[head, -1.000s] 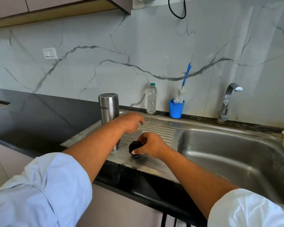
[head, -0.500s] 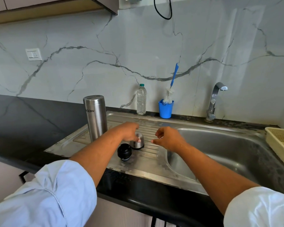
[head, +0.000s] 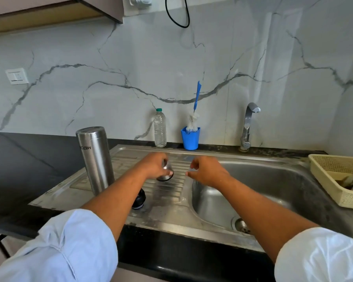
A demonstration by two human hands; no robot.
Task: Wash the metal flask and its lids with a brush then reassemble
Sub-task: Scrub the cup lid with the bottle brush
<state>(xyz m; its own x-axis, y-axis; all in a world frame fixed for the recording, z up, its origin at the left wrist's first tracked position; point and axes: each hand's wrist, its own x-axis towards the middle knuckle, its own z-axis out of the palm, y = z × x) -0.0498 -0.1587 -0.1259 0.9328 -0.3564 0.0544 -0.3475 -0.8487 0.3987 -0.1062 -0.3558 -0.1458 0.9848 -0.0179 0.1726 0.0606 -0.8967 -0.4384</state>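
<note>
The metal flask (head: 95,159) stood on the drainboard (head: 171,192) left of the sink (head: 273,190), bottom end up to judge by its upside-down lettering, with both lids off it. The left hand (head: 153,166) had its fingers curled round the small metal lid (head: 166,173), holding it low over the ribs of the drainboard. I couldn't tell whether the lid touched them. The black lid (head: 139,199) lay nearer the front edge, half hidden behind the left forearm. The right hand (head: 207,173) hung just beside the metal lid, fingers loosely bent and holding nothing.

The brush (head: 194,117) sat head-down in its blue cup (head: 190,139) by the wall, well apart from both hands, and I saw no water coming from the tap (head: 248,127). So the flask was in pieces. Whether the scrubbing was over or not yet begun, I couldn't say, though the upturned flask looked like draining. Putting it all back together was certainly left.
</note>
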